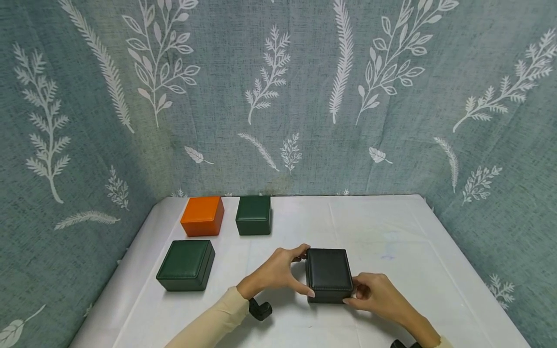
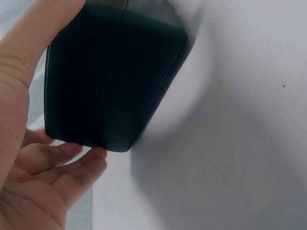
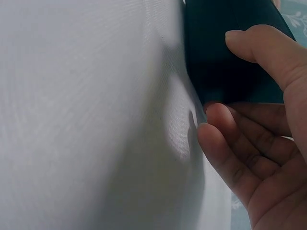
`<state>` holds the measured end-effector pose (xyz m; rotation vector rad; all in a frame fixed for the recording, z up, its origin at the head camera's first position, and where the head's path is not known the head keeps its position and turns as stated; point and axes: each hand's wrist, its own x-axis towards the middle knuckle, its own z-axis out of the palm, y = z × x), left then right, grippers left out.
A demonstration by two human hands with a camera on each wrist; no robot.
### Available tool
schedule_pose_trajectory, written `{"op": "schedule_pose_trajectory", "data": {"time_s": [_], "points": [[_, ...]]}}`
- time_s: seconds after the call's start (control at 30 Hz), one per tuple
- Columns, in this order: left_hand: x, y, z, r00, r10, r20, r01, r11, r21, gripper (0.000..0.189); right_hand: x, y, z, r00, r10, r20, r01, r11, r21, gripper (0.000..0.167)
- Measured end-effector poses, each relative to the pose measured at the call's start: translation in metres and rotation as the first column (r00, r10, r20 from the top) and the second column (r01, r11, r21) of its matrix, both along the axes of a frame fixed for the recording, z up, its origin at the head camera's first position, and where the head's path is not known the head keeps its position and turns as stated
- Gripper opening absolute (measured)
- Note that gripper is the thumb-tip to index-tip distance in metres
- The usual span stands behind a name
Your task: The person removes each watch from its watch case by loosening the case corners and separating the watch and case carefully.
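Note:
A black square box (image 1: 328, 268) with a stitched lid, its lid down, is between both hands near the front of the table. My left hand (image 1: 278, 273) holds it from the left, thumb at the near corner and fingers at the far corner. From the right, my right hand (image 1: 378, 297) grips the near right corner; in the right wrist view the thumb lies across one face of the box (image 3: 225, 52) and the fingers bend against an adjoining side. In the left wrist view the box (image 2: 115, 72) looks dark teal. Whether its base touches the table cannot be told.
A green box (image 1: 187, 261) sits at the left of the white-covered table (image 1: 391, 241). Behind it are an orange box (image 1: 202, 210) and another green box (image 1: 254, 209), side by side near the back edge. Leaf-patterned curtains (image 1: 304, 96) enclose the back and sides.

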<state>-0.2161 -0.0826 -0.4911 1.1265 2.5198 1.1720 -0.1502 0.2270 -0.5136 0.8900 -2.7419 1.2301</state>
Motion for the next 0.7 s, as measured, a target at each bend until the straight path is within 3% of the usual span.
{"op": "schedule_pose_trajectory", "data": {"time_s": [0.37, 0.5, 0.7], "points": [[0.005, -0.001, -0.005, 0.998, 0.022, 0.052, -0.022, 1.0, 0.002, 0.105, 0.0, 0.002, -0.004, 1.0, -0.012, 0.021, 0.013, 1.0, -0.021, 0.036], [0.009, -0.003, -0.009, 0.998, 0.021, 0.058, -0.023, 1.0, 0.022, 0.113, -0.001, 0.007, -0.002, 0.999, -0.024, 0.044, 0.024, 1.0, -0.014, 0.054], [0.014, -0.006, -0.013, 0.996, 0.057, 0.064, -0.056, 0.998, -0.017, 0.124, -0.008, 0.018, 0.006, 1.0, -0.029, -0.002, 0.029, 0.998, -0.055, 0.092]]}}
